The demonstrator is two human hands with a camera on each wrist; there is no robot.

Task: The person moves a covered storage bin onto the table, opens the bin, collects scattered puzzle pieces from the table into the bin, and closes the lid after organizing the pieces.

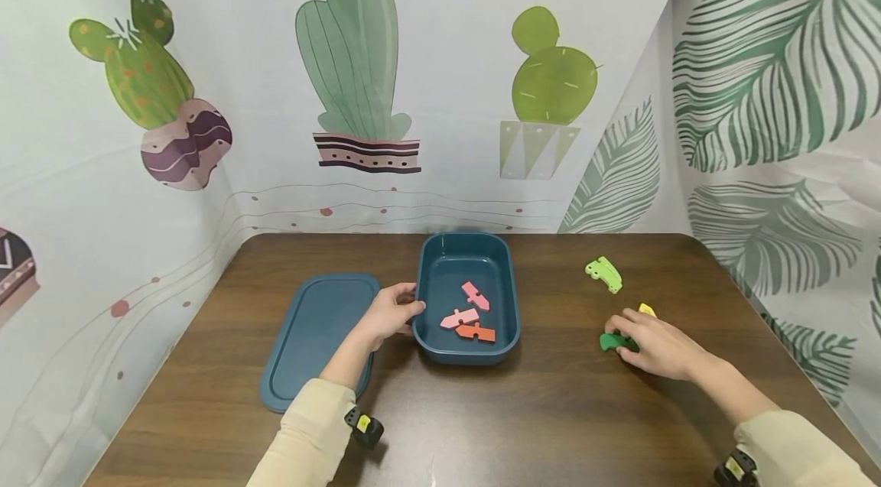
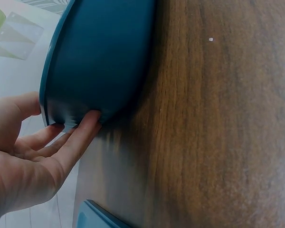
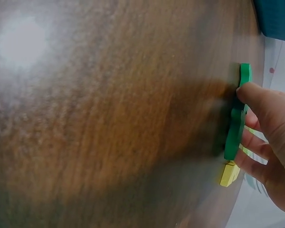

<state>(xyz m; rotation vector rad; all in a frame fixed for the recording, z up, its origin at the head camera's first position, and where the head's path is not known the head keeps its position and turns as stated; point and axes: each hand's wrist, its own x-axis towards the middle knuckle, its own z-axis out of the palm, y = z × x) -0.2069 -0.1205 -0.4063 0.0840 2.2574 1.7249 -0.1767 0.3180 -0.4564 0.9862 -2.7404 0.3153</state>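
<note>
My right hand (image 3: 270, 137) pinches a flat dark green piece (image 3: 238, 118) lying on the brown wooden table (image 3: 109, 118), thumb on its top and fingers (image 3: 251, 145) curled beneath its far edge. A small yellow piece (image 3: 229, 174) lies just beside its end. A dark teal container corner (image 3: 277, 19) shows well apart.
</note>
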